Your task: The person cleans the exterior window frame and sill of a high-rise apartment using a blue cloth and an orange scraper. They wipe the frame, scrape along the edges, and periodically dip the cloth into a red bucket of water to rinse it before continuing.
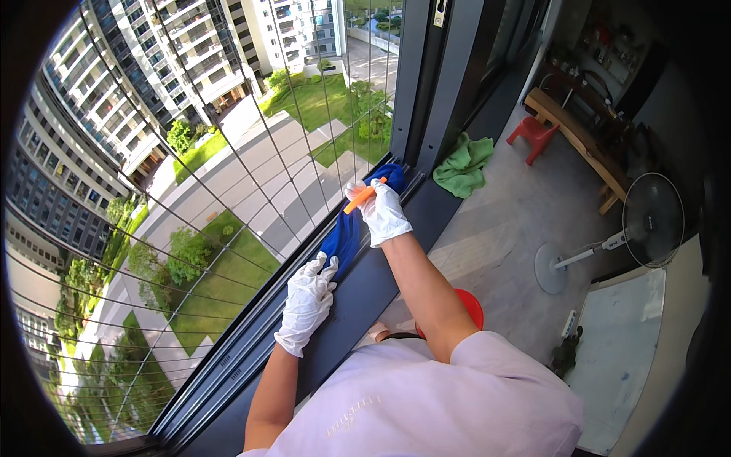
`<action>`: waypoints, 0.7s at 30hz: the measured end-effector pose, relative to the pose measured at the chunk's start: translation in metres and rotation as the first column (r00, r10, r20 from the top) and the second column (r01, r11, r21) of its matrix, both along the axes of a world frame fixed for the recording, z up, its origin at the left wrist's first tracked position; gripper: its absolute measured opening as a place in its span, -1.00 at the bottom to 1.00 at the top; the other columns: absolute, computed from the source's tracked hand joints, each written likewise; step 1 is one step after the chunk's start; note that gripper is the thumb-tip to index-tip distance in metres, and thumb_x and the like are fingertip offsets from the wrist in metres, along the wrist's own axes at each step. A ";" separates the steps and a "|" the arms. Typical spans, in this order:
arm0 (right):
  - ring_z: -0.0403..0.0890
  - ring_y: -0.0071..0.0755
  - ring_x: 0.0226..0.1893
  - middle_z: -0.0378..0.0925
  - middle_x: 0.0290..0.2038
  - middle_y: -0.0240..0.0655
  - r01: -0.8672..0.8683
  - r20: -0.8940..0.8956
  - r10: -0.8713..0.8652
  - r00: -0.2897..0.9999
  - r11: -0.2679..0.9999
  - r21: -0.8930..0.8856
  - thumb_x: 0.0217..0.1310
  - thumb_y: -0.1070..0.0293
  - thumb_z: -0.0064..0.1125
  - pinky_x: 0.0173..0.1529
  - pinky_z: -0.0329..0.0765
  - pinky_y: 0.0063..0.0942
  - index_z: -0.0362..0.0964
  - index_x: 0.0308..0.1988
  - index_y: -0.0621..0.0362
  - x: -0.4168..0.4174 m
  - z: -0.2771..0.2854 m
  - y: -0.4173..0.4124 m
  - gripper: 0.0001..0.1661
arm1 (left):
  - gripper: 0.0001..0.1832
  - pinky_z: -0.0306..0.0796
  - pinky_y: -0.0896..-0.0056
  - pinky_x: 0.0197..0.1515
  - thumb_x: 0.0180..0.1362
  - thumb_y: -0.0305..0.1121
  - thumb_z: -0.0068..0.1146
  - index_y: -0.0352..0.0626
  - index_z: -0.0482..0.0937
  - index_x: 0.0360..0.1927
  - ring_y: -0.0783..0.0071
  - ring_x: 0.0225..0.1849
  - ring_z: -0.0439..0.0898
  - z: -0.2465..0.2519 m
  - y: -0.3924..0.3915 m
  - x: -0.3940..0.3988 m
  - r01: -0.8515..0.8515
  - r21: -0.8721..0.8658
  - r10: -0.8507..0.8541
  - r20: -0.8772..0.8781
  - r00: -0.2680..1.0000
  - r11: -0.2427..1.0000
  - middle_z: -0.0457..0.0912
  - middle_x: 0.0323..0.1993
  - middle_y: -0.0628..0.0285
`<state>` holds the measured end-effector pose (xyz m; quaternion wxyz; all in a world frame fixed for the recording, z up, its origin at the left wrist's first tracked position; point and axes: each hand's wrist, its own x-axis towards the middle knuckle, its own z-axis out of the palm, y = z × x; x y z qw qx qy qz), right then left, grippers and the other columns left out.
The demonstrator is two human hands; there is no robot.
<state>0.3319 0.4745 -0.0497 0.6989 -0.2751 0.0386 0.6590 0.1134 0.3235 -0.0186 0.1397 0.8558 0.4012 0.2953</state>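
My right hand (381,211), in a white glove, grips an orange plastic handle (365,195) near the corner of a dark metal window frame. A blue cloth (345,233) lies along the window's sill track (274,325); part of it is bunched in the corner beyond the handle. The lower end of that cloth is pinched in the fingers of my left hand (308,300), also gloved in white. Whatever tip the orange tool has is hidden by the hand and cloth.
Thin vertical wires (274,137) run outside the window, high above lawns. A crumpled green cloth (464,164) rests on the ledge by the frame. Behind are a red basin (472,308), a red plastic stool (532,137), a wooden bench (577,145) and a standing fan (651,221).
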 end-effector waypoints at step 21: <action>0.48 -0.62 -0.56 0.54 -0.38 -0.30 -0.551 0.868 0.086 0.489 0.802 0.231 0.45 0.35 0.07 -0.49 0.45 -0.63 0.30 0.11 0.15 0.034 0.046 -0.183 -0.69 | -0.61 0.49 0.43 -0.14 0.36 -0.09 0.06 -0.26 0.67 -0.21 0.37 -0.23 0.69 -0.058 0.078 0.081 0.363 -0.643 0.469 0.753 0.463 0.674 0.73 -0.30 0.15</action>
